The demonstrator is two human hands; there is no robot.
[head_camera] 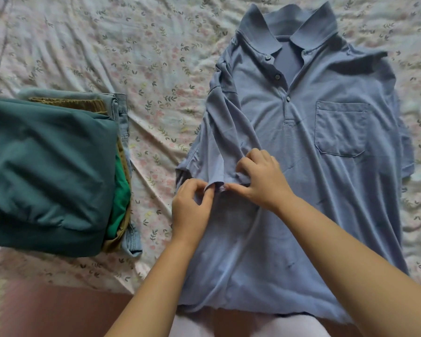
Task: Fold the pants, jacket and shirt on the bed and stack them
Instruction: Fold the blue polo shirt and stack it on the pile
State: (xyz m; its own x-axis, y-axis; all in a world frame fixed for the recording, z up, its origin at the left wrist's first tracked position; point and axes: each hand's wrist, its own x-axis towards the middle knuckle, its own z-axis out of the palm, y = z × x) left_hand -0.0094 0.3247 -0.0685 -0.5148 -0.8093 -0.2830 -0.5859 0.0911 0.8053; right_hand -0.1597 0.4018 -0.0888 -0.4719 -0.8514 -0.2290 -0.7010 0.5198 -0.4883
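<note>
A blue polo shirt (309, 152) lies face up on the bed, collar at the top, chest pocket on the right. Its left sleeve (219, 147) is folded inward over the body. My left hand (191, 210) pinches the hem of that sleeve. My right hand (260, 181) pinches the same hem just to the right. At the left sits a stack: a folded dark teal jacket (46, 171) on top, with tan and light denim pants (122, 113) showing beneath it.
The bed is covered by a wrinkled floral sheet (144, 57). Its front edge runs along the bottom left, with reddish floor (58, 312) below. The shirt's bottom hem hangs slightly past the bed edge.
</note>
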